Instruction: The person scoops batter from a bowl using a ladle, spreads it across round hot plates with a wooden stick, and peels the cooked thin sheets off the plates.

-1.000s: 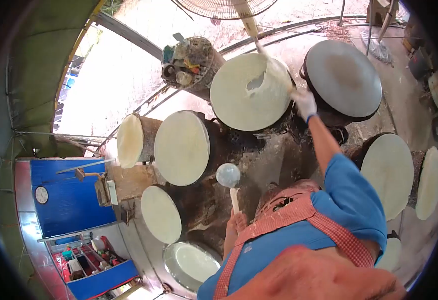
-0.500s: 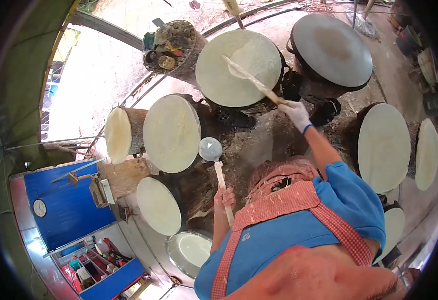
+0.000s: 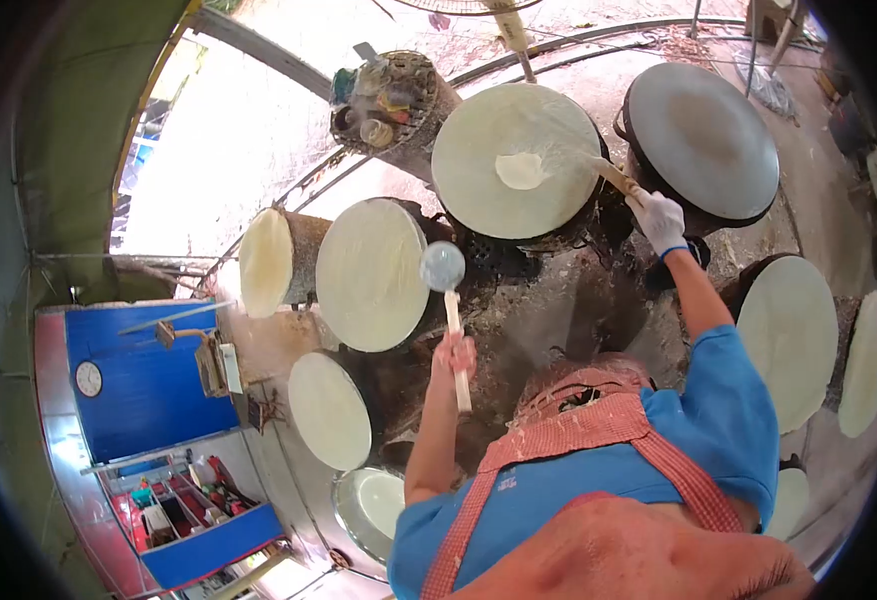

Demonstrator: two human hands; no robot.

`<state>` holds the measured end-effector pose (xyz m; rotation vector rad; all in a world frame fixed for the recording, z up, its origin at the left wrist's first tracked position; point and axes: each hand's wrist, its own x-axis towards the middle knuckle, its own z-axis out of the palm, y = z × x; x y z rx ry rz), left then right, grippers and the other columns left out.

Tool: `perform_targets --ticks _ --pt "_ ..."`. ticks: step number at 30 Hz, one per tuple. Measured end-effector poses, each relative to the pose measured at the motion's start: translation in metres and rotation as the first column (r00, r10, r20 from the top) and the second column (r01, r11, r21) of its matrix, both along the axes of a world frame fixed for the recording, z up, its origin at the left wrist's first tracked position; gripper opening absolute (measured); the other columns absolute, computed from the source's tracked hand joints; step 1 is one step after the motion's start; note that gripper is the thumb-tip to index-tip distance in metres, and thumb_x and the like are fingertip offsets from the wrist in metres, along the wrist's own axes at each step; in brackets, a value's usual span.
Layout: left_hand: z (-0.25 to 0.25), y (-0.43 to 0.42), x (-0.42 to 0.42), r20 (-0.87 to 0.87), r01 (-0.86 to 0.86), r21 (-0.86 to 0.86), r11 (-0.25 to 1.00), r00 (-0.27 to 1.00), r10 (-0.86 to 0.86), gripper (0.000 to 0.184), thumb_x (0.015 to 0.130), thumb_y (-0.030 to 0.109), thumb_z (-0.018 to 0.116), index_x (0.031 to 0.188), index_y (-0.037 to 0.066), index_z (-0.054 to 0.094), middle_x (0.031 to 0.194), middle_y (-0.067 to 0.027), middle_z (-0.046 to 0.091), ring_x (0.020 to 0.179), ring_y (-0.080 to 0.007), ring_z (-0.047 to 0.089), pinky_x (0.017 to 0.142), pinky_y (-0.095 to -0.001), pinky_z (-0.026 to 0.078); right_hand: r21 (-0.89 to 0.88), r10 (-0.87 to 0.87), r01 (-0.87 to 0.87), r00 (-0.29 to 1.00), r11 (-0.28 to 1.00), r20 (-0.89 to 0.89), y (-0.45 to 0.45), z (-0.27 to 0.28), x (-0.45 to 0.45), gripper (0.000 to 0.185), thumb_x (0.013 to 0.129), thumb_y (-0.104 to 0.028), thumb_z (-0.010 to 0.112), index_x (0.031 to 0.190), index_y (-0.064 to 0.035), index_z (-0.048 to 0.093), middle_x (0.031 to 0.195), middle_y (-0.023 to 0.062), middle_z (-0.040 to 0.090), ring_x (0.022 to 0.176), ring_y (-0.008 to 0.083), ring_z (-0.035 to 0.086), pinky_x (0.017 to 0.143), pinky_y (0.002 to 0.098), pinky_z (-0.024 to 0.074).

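Pale batter [image 3: 521, 171] on round griddle [image 3: 582, 214]

From the head, the lone view looked forward and down, close over the checked apron [image 3: 570, 432] at lower right, farther from the bare round griddle [image 3: 703, 140] at upper right.

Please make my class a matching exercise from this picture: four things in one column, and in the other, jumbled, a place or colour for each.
Things
1. Clock
2. Ladle
3. Wooden stick
4. Uncoated griddle

Places and colours
A. Grey, with a brownish patch in the middle
B. Held in the gloved right hand
C. Against the blue panel
D. Held upright in the left hand, beside a pale-coated griddle

Right pairs: 1-C, 2-D, 3-B, 4-A
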<state>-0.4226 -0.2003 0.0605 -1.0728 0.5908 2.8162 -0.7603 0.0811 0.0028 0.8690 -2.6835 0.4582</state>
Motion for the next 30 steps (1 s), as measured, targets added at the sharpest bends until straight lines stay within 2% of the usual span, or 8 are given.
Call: perform_targets --ticks 12,14,16,18,20,22,25,30 --pt "-0.029 0.035 -0.193 0.034 -0.057 -0.492 0.869 0.996 0.084 0.031 0.075 -0.002 0.046 0.095 0.016 0.030 0.053 -0.0006 0.031 0.036 -0.0125 0.032 0.030 -0.0268 0.028 0.004 -0.076 0.076 0.997 0.997 0.015 0.001 -0.010 0.109 0.018 0.078 -0.031 0.059 0.091 -0.0202 0.065 0.060 0.0107 0.055 0.048 0.0287 0.054 0.045 0.0396 0.0437" --pt "-0.029 0.044 -0.200 0.082 -0.031 -0.403 0.915 0.994 0.069 0.029 0.075 0.001 0.049 0.094 0.013 0.030 0.052 -0.0010 0.030 0.036 -0.0125 0.032 0.030 -0.0264 0.029 -0.070 -0.112 0.122 0.985 0.990 0.135 -0.015 -0.015 0.127 0.019 0.075 -0.030 0.063 0.091 -0.0191 0.065 0.059 0.0103 0.055 0.049 0.0273 0.055 0.044 0.0379 0.0436" --pt "-0.022 0.025 -0.183 -0.070 -0.063 0.124 0.990 0.995 0.072 0.029 0.078 0.006 0.053 0.095 0.013 0.031 0.050 0.0001 0.029 0.036 -0.0118 0.034 0.030 -0.0253 0.029 -0.153 -0.082 0.099 0.990 0.983 0.116 -0.010 -0.008 0.132 0.021 0.074 -0.029 0.064 0.092 -0.0188 0.066 0.059 0.0101 0.055 0.049 0.0270 0.055 0.045 0.0373 0.0434" --pt "0.006 0.033 -0.108 -0.286 -0.076 -0.385 0.920 0.957 -0.040 0.028 0.082 0.012 0.055 0.098 0.017 0.033 0.048 0.0021 0.027 0.036 -0.0098 0.035 0.030 -0.0235 0.028 -0.240 -0.038 0.062 0.994 0.969 0.103 0.001 -0.001 0.145 0.023 0.072 -0.028 0.066 0.093 -0.0185 0.066 0.059 0.0098 0.055 0.049 0.0266 0.055 0.045 0.0367 0.0432" --pt "0.023 0.051 -0.061 0.077 -0.020 -0.466 0.885 0.995 0.063 0.024 0.085 0.017 0.054 0.099 0.020 0.035 0.048 0.0035 0.026 0.035 -0.0086 0.034 0.030 -0.0225 0.026 -0.231 0.070 -0.053 0.995 0.971 0.066 0.016 0.012 0.158 0.027 0.071 -0.026 0.069 0.095 -0.0158 0.066 0.060 0.0086 0.055 0.050 0.0260 0.055 0.047 0.0359 0.0437" --pt "0.006 0.046 -0.041 0.065 0.005 -0.304 0.953 0.998 0.016 0.020 0.086 0.017 0.054 0.097 0.020 0.037 0.049 0.0047 0.026 0.036 -0.0060 0.031 0.030 -0.0202 0.025 -0.094 0.066 -0.051 0.984 0.994 0.164 0.014 0.017 0.181 0.031 0.070 -0.023 0.070 0.098 -0.0126 0.065 0.065 0.0089 0.059 0.055 0.0264 0.057 0.053 0.0347 0.0455" --pt "-0.008 0.040 -0.032 -0.102 -0.046 0.587 0.808 0.986 0.131 0.011 0.087 0.015 0.052 0.095 0.013 0.046 0.053 0.0049 0.029 0.039 -0.0032 0.028 0.030 -0.0163 0.023 -0.327 0.105 -0.042 0.979 0.944 0.178 0.005 0.019 0.187 0.036 0.072 -0.023 0.069 0.104 -0.0095 0.062 0.071 0.0093 0.061 0.059 0.0223 0.058 0.056 0.0326 0.0461" --pt "-0.004 0.063 0.025 -0.273 -0.129 0.657 0.743 0.878 0.394 0.030 0.089 0.016 0.047 0.117 0.004 0.043 0.055 0.0017 0.031 0.041 -0.0050 0.031 0.029 -0.0177 0.027 -0.411 0.315 0.013 0.619 0.911 0.719 -0.013 0.033 0.185 0.035 0.077 -0.020 0.064 0.105 0.0001 0.059 0.087 0.0112 0.065 0.078 0.0115 0.058 0.071 0.0245 0.0447"
